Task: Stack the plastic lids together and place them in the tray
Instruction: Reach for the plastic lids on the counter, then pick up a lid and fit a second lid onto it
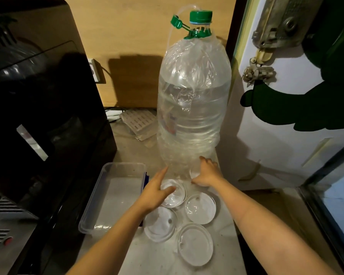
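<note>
Several clear round plastic lids lie on the pale counter. One lid point(176, 195) sits under the fingers of my left hand point(157, 192), which rests on its left rim with fingers spread. Another lid point(200, 207) lies to its right, one point(160, 225) nearer me, one point(195, 244) at the front. My right hand point(206, 173) reaches over a further lid point(194, 173) at the foot of the bottle, mostly hiding it; whether the hand grips it is unclear. The clear rectangular tray point(91, 213) stands empty to the left.
A large clear water bottle point(193, 108) with a green cap stands just behind the lids. A black appliance point(38, 116) fills the left side. A white door point(286, 145) is at the right, a glass-fronted cabinet point(334, 205) beside it.
</note>
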Demonstrator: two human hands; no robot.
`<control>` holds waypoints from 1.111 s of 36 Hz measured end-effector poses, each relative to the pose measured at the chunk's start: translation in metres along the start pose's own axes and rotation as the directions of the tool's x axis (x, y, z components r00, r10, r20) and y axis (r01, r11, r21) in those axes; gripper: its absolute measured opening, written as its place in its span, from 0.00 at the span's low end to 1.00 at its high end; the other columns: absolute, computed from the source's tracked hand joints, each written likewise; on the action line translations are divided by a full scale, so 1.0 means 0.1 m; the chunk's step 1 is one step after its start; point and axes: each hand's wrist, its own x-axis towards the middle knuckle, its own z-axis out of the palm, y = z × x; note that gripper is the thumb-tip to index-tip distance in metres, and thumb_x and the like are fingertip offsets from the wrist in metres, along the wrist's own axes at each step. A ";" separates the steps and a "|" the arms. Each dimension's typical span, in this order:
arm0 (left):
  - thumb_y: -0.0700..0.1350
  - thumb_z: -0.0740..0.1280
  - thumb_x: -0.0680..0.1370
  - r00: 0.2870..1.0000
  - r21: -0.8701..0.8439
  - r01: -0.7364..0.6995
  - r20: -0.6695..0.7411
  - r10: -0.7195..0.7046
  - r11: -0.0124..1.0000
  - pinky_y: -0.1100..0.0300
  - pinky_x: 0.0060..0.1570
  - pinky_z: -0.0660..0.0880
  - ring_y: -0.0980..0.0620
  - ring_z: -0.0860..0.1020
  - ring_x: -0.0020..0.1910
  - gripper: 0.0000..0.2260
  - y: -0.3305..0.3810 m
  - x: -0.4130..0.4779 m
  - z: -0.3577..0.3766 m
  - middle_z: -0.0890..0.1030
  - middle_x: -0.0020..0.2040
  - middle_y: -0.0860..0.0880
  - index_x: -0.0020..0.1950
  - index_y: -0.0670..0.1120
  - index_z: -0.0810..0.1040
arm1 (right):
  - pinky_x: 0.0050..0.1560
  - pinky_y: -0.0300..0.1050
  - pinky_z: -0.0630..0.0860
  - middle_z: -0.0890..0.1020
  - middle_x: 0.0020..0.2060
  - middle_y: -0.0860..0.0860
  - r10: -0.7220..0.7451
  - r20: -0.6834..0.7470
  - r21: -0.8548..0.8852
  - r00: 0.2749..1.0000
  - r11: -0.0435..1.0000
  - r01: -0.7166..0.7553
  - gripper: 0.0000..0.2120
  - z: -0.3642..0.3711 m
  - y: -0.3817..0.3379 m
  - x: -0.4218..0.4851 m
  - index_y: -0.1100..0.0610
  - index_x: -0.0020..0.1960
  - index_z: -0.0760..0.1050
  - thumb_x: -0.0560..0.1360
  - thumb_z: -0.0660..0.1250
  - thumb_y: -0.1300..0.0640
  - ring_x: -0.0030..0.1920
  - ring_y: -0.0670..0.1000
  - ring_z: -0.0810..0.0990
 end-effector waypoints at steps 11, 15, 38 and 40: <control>0.57 0.57 0.76 0.977 -0.638 0.210 0.104 -0.188 0.741 0.46 0.64 0.63 0.44 0.68 0.67 0.29 0.27 0.22 -0.10 0.62 0.74 0.45 0.74 0.56 0.49 | 0.73 0.45 0.52 0.53 0.76 0.53 -0.405 -0.161 0.068 0.900 0.905 0.419 0.51 -0.65 -0.21 -0.47 0.55 0.76 0.45 0.66 0.76 0.53 0.76 0.53 0.48; 0.67 0.56 0.70 0.965 -0.778 0.232 0.261 -0.035 0.583 0.48 0.47 0.76 0.44 0.78 0.52 0.34 0.39 0.29 -0.16 0.70 0.67 0.42 0.73 0.55 0.57 | 0.73 0.44 0.50 0.52 0.77 0.50 -0.548 -0.175 0.062 0.818 0.823 0.564 0.53 -0.82 -0.34 -0.68 0.48 0.75 0.42 0.65 0.76 0.54 0.77 0.50 0.47; 0.60 0.80 0.46 0.912 -0.901 0.212 0.321 0.254 0.378 0.55 0.35 0.82 0.49 0.84 0.43 0.34 0.42 0.16 -0.42 0.86 0.44 0.46 0.48 0.48 0.83 | 0.69 0.37 0.44 0.49 0.77 0.47 -0.731 -0.062 -0.074 0.680 0.683 0.727 0.51 -0.79 -0.72 -0.93 0.39 0.68 0.38 0.65 0.76 0.51 0.76 0.44 0.45; 0.61 0.80 0.45 0.924 -0.906 0.200 0.301 0.237 0.372 0.53 0.36 0.82 0.47 0.84 0.43 0.36 0.38 0.15 -0.45 0.85 0.45 0.45 0.50 0.48 0.81 | 0.69 0.36 0.45 0.48 0.77 0.47 -0.713 -0.086 -0.017 0.695 0.699 0.715 0.51 -0.82 -0.72 -0.92 0.40 0.69 0.38 0.65 0.76 0.51 0.73 0.40 0.45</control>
